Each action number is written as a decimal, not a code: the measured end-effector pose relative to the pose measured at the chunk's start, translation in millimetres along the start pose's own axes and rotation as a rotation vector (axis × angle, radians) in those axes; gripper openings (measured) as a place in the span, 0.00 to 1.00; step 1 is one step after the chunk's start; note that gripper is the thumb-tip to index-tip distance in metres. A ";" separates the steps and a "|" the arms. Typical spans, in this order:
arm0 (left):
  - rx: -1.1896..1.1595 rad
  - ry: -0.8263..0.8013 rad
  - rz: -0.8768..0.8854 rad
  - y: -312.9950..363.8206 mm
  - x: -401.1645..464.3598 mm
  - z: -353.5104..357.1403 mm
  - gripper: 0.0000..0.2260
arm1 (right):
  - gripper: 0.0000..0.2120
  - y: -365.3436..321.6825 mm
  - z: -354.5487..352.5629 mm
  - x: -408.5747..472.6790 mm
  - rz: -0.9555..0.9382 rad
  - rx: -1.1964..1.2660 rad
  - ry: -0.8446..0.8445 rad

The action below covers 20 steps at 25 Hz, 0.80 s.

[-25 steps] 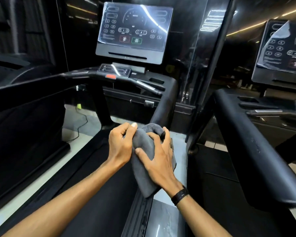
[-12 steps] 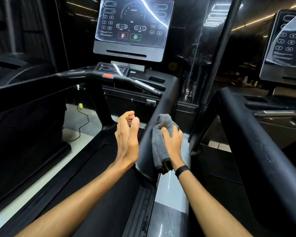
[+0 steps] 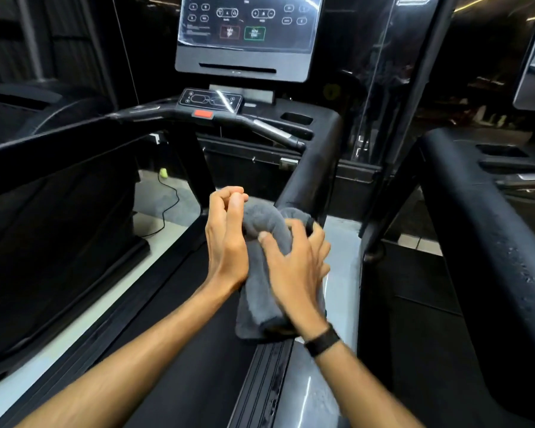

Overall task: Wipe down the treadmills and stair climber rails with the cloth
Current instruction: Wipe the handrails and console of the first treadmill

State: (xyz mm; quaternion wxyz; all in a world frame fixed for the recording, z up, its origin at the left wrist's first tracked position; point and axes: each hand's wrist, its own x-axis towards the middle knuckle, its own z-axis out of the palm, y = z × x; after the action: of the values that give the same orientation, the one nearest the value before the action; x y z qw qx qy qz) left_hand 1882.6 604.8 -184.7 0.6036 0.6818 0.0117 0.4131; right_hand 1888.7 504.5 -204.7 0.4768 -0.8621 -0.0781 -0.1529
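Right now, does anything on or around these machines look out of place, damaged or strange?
A small yellow-green ball lies on the floor beside a loose black cable, left of the treadmill. The console screen seems to carry a wrinkled protective film. The neighbouring treadmill's rail shows droplets or specks. Nothing looks broken.

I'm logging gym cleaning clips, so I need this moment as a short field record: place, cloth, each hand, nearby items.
place: on a treadmill, facing its console
cloth: grey cloth draped over the end of the treadmill's right handrail
right hand: right hand presses on the cloth, thumb hooked into a fold; black wristband
left hand: left hand at the cloth's left side, fingers curled; whether it grips is unclear
nearby: red stop button; neighbouring treadmill's rail to the right
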 end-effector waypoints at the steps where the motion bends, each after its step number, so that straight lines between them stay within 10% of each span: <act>1: 0.014 -0.011 -0.011 0.5 -0.1 -0.1 0.23 | 0.17 4.0 0.4 18.8 0.020 0.001 -0.022; 12: 0.095 -0.211 -0.119 7.7 -7.1 -0.1 0.20 | 0.33 65.2 9.3 -39.7 0.627 0.732 0.184; 20: 0.013 -0.158 -0.116 -1.3 -1.2 -2.1 0.27 | 0.15 10.3 -3.9 22.9 0.003 0.181 0.063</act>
State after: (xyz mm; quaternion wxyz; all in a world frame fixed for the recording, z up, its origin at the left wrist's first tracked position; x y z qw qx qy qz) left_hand 1881.2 606.3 -186.5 0.6212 0.7143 0.0060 0.3222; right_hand 1912.4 495.5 -203.2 0.5553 -0.8102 -0.0754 -0.1717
